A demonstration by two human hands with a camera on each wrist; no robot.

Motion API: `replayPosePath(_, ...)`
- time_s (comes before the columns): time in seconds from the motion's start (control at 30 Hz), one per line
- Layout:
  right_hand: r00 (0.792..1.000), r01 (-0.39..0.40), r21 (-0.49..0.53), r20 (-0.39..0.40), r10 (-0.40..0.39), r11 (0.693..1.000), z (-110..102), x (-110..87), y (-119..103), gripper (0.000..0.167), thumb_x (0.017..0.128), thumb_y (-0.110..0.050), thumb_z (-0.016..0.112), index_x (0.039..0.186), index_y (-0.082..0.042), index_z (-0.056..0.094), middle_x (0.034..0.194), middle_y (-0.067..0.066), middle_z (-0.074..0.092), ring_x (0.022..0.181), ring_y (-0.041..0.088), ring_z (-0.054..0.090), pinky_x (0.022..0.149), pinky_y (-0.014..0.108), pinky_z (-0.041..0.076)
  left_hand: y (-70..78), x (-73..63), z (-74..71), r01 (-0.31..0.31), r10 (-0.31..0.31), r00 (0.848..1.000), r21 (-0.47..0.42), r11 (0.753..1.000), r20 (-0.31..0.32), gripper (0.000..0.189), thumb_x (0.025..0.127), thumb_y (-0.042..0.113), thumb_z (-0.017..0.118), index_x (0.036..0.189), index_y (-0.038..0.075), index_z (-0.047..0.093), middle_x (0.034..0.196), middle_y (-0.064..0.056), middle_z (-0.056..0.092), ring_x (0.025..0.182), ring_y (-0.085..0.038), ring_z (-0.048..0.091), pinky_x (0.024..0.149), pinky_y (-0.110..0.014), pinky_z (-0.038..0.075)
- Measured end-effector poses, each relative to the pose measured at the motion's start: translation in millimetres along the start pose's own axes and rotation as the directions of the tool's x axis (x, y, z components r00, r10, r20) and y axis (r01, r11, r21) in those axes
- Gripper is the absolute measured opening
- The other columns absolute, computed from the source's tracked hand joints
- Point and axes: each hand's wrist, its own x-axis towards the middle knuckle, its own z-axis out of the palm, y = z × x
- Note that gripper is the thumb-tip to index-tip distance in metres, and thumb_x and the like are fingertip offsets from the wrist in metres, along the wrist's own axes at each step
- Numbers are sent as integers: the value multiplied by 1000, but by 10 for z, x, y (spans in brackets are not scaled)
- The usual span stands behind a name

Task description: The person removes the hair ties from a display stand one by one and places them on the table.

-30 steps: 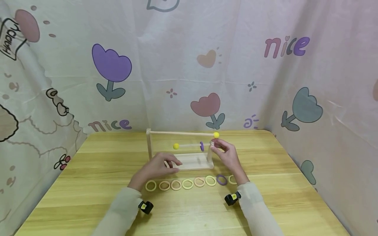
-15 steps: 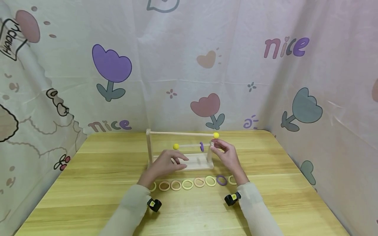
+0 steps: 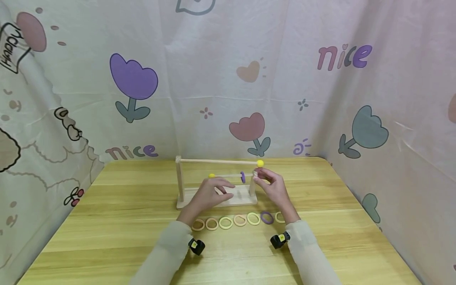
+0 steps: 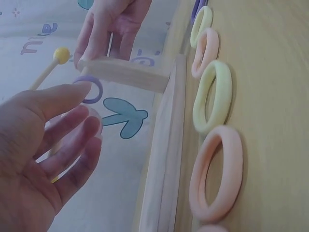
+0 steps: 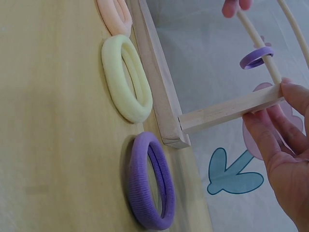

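Note:
A wooden rack (image 3: 244, 194) stands on the table, with a taller post at left and a shorter post (image 5: 227, 112) at right. On its lower rod (image 5: 268, 65) hangs one purple hair tie (image 3: 243, 177), close to the short post. My right hand (image 3: 273, 188) pinches the top of that post between thumb and fingers. My left hand (image 3: 210, 194) hovers in front of the rack, thumb and fingers apart, holding nothing. In the left wrist view its thumb overlaps the hair tie; the head view shows a gap between them.
In front of the rack lies a row of several hair ties: yellow (image 3: 225, 223), peach (image 3: 208, 228) and another purple one (image 5: 137, 181). The upper rod (image 3: 221, 161) ends in a yellow ball (image 3: 260, 163). A printed cloth (image 3: 199, 79) hangs behind the wooden table (image 3: 89, 221).
My left hand has moved right and slightly up, towards the purple hair tie on the rod, and now covers the row's left end. My right hand stays at the post.

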Motion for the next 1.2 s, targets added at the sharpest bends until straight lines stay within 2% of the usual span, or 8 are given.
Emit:
replayPosePath(0.33, 1000, -5, -8, 3, 5, 1000, 10, -1, -11, 31, 94, -5, 74, 123, 6, 69, 125, 26, 70, 101, -4, 66, 98, 21, 57, -13, 88, 152, -11, 12, 997, 22, 1000, -75, 19, 84, 5, 83, 103, 3, 80, 109, -15, 78, 72, -18, 74, 66, -17, 61)
replayPosePath(0.57, 1000, -4, -10, 7, 4, 1000, 11, -1, -18, 32, 94, 1, 71, 125, 10, 67, 128, 29, 68, 102, -6, 64, 101, 24, 57, 23, 142, 255, 36, -35, 992, 11, 999, -118, 20, 85, 5, 83, 105, 1, 80, 109, -14, 79, 71, -16, 73, 66, -16, 60)
replayPosePath(0.9, 1000, 15, -9, 5, -15, 1000, -7, 1, -1, 30, 94, -3, 73, 122, 7, 69, 125, 27, 70, 102, -3, 66, 102, 26, 57, 58, 199, 421, 77, -56, 969, 77, 994, -239, 21, 83, 6, 86, 103, 3, 81, 102, -14, 80, 60, -5, 64, 57, -13, 55)
replayPosePath(1.03, 1000, 21, -18, 3, -21, 1000, -3, 1, 16, 30, 94, -4, 74, 122, 7, 70, 124, 27, 70, 102, -2, 66, 101, 26, 57, 57, 224, 473, 60, -36, 959, 74, 995, -280, 20, 83, 6, 85, 102, 2, 81, 100, -16, 80, 58, -7, 65, 55, -13, 55)
replayPosePath(1.2, 1000, 12, -22, 2, -12, 1000, -3, 3, 1, 30, 94, -5, 74, 122, 5, 70, 124, 26, 71, 102, -3, 66, 103, 33, 58, 82, 256, 530, 85, -54, 940, 80, 993, -337, 19, 83, 10, 86, 100, 3, 81, 97, -13, 81, 59, -14, 70, 55, -13, 55)
